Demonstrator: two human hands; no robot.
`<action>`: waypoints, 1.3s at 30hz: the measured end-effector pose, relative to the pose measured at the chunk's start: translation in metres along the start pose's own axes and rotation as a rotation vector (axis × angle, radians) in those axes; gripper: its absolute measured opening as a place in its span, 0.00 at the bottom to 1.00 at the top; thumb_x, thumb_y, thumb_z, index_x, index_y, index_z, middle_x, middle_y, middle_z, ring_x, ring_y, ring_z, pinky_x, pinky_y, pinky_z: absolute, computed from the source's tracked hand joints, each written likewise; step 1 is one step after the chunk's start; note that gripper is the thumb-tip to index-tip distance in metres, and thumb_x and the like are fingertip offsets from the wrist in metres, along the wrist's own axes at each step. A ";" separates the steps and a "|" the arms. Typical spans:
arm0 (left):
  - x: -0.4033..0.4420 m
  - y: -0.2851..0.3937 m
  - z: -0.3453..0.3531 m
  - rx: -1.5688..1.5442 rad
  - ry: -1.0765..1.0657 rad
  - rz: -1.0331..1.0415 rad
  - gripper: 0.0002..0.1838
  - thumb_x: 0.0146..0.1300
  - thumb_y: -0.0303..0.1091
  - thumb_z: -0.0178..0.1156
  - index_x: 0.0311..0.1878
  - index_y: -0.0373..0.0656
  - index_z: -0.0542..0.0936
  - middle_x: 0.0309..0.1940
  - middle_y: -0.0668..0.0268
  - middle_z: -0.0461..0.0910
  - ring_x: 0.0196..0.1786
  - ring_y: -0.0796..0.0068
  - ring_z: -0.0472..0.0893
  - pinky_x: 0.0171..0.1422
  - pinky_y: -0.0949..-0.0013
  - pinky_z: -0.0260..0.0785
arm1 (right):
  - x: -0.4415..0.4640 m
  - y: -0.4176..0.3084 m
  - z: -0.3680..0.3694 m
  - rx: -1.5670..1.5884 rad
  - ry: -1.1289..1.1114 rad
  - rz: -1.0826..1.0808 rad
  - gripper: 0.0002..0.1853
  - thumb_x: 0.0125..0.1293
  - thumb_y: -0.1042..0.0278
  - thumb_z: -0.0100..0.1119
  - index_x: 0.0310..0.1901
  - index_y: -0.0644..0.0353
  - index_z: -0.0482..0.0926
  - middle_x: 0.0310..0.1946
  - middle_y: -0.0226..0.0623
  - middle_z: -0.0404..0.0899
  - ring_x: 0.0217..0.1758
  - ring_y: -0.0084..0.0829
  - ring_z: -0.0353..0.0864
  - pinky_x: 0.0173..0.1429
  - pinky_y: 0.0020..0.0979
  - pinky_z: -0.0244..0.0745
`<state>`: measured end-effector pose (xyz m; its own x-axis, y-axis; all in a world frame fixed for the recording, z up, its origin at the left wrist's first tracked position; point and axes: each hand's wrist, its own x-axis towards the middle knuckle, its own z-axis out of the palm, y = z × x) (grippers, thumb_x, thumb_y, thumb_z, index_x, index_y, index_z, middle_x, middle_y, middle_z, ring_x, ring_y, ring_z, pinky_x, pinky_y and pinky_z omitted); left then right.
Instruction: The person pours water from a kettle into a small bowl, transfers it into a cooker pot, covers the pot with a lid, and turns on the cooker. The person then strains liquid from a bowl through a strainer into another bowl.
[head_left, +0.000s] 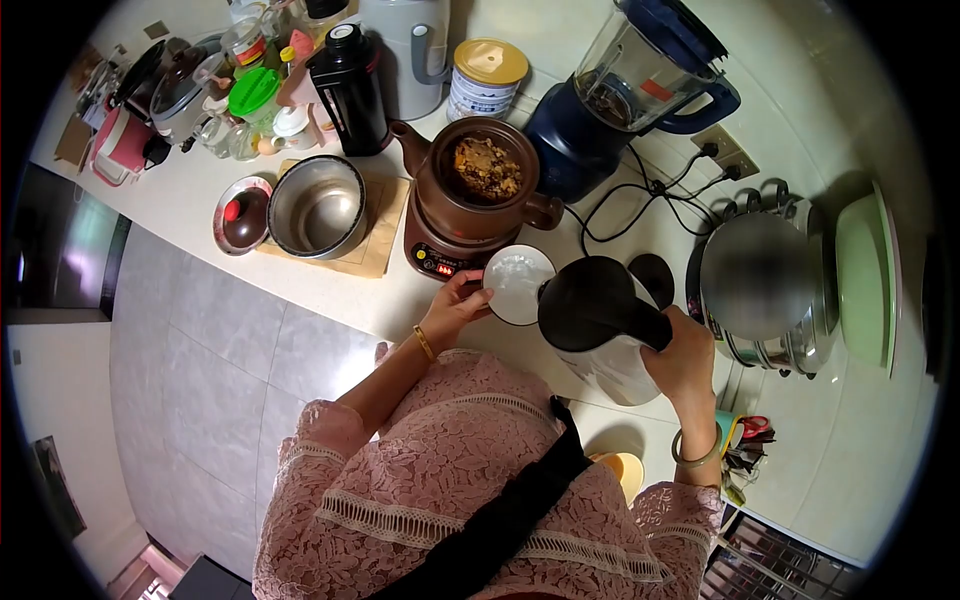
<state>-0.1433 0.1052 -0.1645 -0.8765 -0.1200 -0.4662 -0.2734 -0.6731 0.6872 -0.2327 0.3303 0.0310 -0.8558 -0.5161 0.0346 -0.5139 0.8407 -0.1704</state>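
My left hand [463,301] is closed round the side of a white cup [519,285] with a dark rim, held near the counter's front edge. Something clear and shiny shows inside the cup. My right hand [684,358] grips the black handle of an electric kettle [590,305] with a black lid and a pale body. The kettle's spout end is at the cup's right rim; whether water is flowing I cannot make out. Just behind the cup stands a brown clay pot [480,165], uncovered, with brown and orange pieces in it, on a base with a lit red display.
Left of the pot, a steel bowl [318,207] sits on a board, beside a brown lid [244,218] on a plate. A black thermos [349,95], a tin [487,80] and a blender [590,120] stand behind. Cords [650,190] and a steamer rack [760,275] are at right.
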 end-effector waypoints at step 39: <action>-0.006 0.007 -0.002 -0.036 0.052 0.016 0.15 0.57 0.33 0.55 0.48 0.45 0.67 0.40 0.68 0.74 0.45 0.76 0.73 0.50 0.68 0.68 | -0.008 0.042 0.023 0.320 0.095 0.099 0.14 0.34 0.80 0.56 0.30 0.63 0.73 0.21 0.45 0.74 0.24 0.39 0.74 0.30 0.27 0.68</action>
<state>-0.1394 0.1004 -0.1582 -0.8588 -0.1679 -0.4840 -0.2441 -0.6966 0.6746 -0.2463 0.3655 0.0012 -0.9101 -0.4041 0.0917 -0.3964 0.7843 -0.4772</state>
